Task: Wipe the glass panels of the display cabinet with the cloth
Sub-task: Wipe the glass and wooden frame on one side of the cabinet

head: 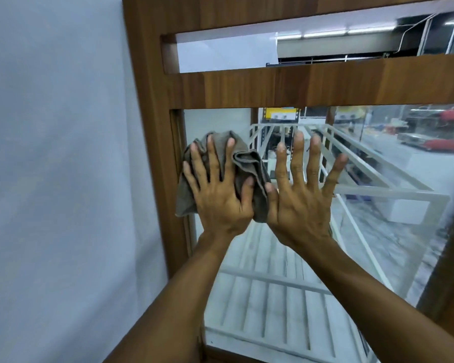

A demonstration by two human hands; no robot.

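Two splayed hands: left hand presses cloth against glass panel, right hand beside.

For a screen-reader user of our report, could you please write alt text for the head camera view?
A person's left hand presses a crumpled grey cloth against the large glass panel of a brown wooden display cabinet, near its left frame. The right hand rests open on the glass beside it, fingers spread.

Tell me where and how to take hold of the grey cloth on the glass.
Pinch the bunched folds at the right side of the cloth, coming from the front. The left hand presses the rest flat on the glass panel, so only those folds stand proud enough for fingers.
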